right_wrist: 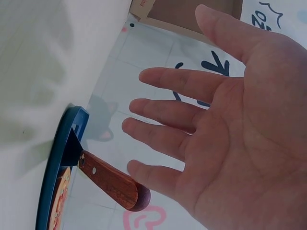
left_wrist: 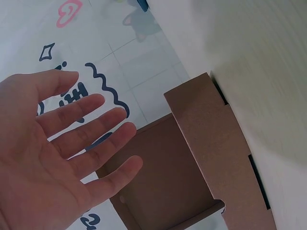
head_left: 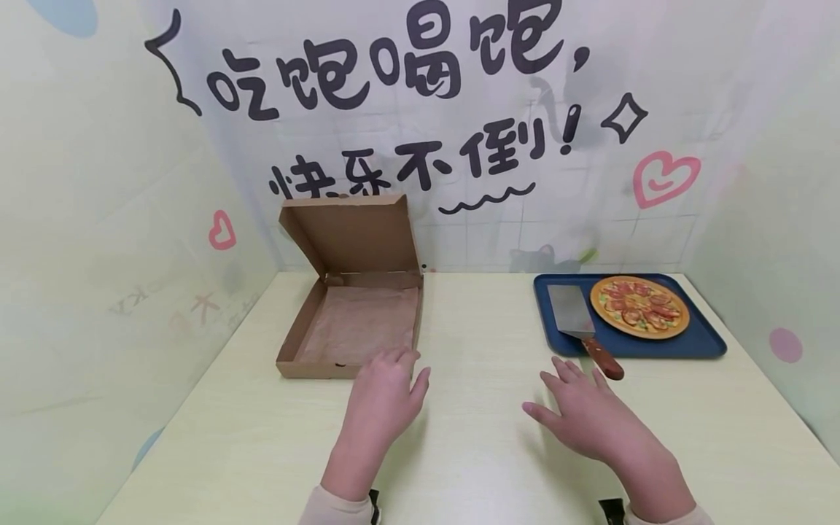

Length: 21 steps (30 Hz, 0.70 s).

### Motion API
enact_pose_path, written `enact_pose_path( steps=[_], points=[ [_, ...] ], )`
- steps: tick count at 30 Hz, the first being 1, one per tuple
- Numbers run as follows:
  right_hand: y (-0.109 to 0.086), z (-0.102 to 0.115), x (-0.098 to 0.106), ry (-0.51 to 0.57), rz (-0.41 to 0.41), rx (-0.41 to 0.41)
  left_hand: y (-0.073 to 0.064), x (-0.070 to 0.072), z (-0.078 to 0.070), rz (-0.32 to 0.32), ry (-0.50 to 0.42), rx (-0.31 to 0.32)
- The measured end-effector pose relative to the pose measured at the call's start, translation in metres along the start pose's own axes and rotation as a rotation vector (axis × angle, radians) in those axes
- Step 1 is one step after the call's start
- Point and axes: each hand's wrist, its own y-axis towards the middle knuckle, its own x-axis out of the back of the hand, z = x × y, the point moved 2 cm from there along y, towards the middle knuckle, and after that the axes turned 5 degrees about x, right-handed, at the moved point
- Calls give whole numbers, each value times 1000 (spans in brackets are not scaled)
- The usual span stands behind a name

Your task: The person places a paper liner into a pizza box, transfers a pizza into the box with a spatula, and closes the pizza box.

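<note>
My left hand (head_left: pixel 386 397), fingers spread and holding nothing, hovers at the front edge of an open cardboard pizza box (head_left: pixel 302 370) lined with brown paper (head_left: pixel 367 321). The left wrist view shows the bare palm (left_wrist: pixel 43 163) beside the box's front wall (left_wrist: pixel 201 139). My right hand (head_left: pixel 587 415) is empty too, its fingers apart, just in front of a blue tray (head_left: pixel 695 343). On the tray lie a pizza (head_left: pixel 639 308) and a metal pizza server (head_left: pixel 572 310). The server's wooden handle (right_wrist: pixel 112 181) sticks out over the tray's front edge, close to the right fingers.
The pale wooden table (head_left: pixel 479 408) spreads between box and tray. Behind it stands a white wall (head_left: pixel 479 240) with black lettering, and side panels rise at left and right. The box lid (head_left: pixel 357 233) stands raised at the back.
</note>
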Motion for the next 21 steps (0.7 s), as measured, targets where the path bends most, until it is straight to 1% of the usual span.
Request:
enact_pose_path(
  steps=[6, 10, 12, 15, 19, 21],
  points=[
    [0, -1, 5, 1, -46, 33, 0, -2, 0, 30, 1, 20],
    [0, -3, 11, -29, -131, 63, -1, -4, 1, 44, -4, 31],
    [-1, -5, 15, -38, -177, 65, -1, -5, 1, 48, -7, 35],
    [-2, -10, 21, -66, -227, 47, -1, -5, 0, 51, -10, 38],
    [1, -20, 27, -113, -279, 1, 0, -6, -1, 57, -11, 34],
    [3, -26, 28, -119, -303, -29, 1, -7, -2, 62, -13, 33]
  ],
)
